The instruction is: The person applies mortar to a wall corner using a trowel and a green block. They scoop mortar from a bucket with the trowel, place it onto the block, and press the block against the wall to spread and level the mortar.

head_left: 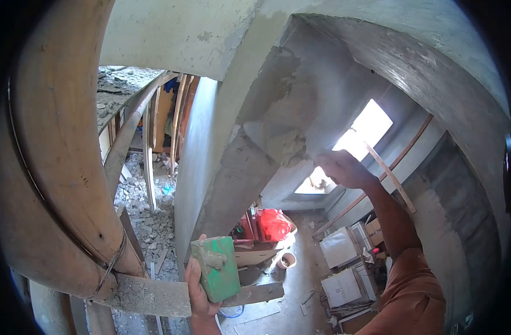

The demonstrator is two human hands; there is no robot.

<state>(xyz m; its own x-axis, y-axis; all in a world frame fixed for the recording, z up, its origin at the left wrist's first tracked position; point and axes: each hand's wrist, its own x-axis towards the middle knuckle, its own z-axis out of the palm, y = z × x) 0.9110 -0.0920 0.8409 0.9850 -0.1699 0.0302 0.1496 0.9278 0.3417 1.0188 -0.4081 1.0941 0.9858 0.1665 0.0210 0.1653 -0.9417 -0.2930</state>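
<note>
My left hand [198,293] is closed around the lower left edge of a green plastering float [225,282], low in the middle of the view. A grey lump [213,259], caked with mortar, stands out on the float's face. Up and to the right, my right hand [345,170] is raised in a closed grip beside the grey plastered beam [255,167]. Just left of its knuckles is a rough wet mortar patch [286,146]. What the right fingers hold is hidden by the hand and the glare.
Thick bamboo poles [60,139] and a mortar-stained plank [149,296] stand close on the left. Below lie rubble [146,226], a red bag [273,225], a bucket [287,260] and white boxes [341,287]. A bright window [370,125] opens behind my right hand.
</note>
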